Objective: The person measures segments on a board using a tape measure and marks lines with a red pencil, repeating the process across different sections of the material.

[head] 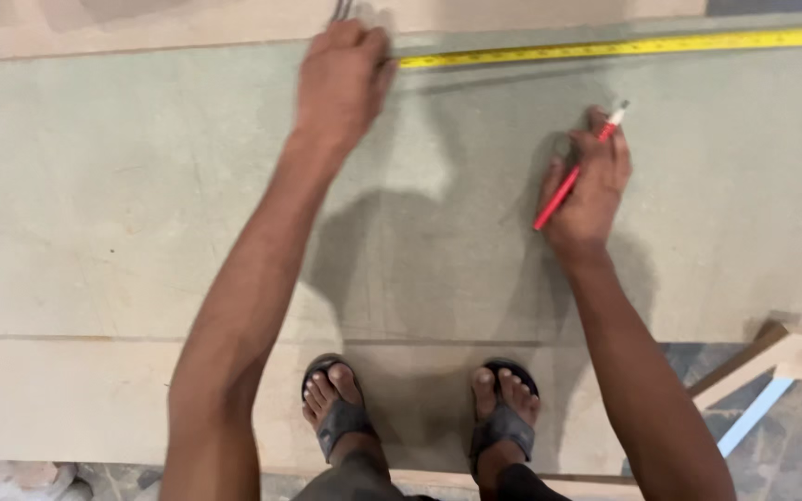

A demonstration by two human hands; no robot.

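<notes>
Right grip [589, 181] holds red pencil [572, 173] (left grip [342, 79] pins yellow tape [624, 45]).

1. Illumination: moderate, even, from overhead; no glare.
2. Shadows: soft dark shadow of the person on the board [141, 186], centre, between the arms.
3. Sharpness: slightly soft throughout; mild blur at far edge and corners.

Left arm stretches to the board's far edge, left hand [343, 79] pressing down, fingers curled. Right hand [588, 186] hovers mid-board, fingers pinched shut.
</notes>
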